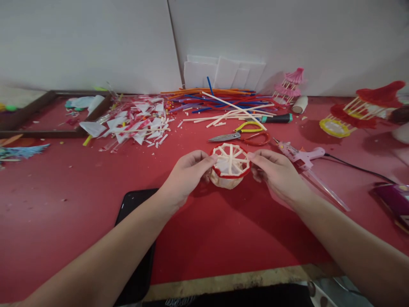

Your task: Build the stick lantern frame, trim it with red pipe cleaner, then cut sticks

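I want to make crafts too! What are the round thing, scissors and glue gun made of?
Round thing: pale, matte spokes, maybe wood or paper sticks; its red rim looks soft and fuzzy, perhaps pipe cleaner.
Scissors: grey, faintly shiny blades, likely metal; smooth yellow and red handles, probably plastic.
Glue gun: smooth pink body, likely plastic.

Red and cream on a red table
The round piece has a deep red rim around cream spokes in a wheel pattern; its lower body looks beige, though shade makes this uncertain. The scissors carry one yellow handle and one red; the glue gun is pale pink, the phone black, the stems orange, blue, purple and red.
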Action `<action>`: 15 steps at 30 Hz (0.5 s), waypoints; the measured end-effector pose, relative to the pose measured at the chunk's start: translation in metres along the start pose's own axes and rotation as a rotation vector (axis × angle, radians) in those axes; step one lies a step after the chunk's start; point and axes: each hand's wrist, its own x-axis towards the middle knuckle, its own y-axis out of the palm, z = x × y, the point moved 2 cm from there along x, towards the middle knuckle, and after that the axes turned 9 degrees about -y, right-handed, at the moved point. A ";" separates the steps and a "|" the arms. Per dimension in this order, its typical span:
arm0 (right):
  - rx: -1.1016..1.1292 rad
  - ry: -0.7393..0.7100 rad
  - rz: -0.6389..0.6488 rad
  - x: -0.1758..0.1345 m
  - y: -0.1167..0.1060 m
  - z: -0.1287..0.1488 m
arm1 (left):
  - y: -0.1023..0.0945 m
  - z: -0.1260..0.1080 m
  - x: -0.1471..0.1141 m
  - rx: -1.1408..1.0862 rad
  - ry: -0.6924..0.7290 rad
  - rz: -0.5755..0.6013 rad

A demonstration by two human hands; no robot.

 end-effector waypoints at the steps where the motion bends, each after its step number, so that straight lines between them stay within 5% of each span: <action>1: -0.007 -0.005 0.004 0.000 0.000 0.000 | 0.000 0.000 0.000 -0.011 -0.011 0.018; 15: -0.259 -0.141 0.016 0.007 -0.011 0.003 | -0.006 0.001 0.000 0.050 -0.032 0.031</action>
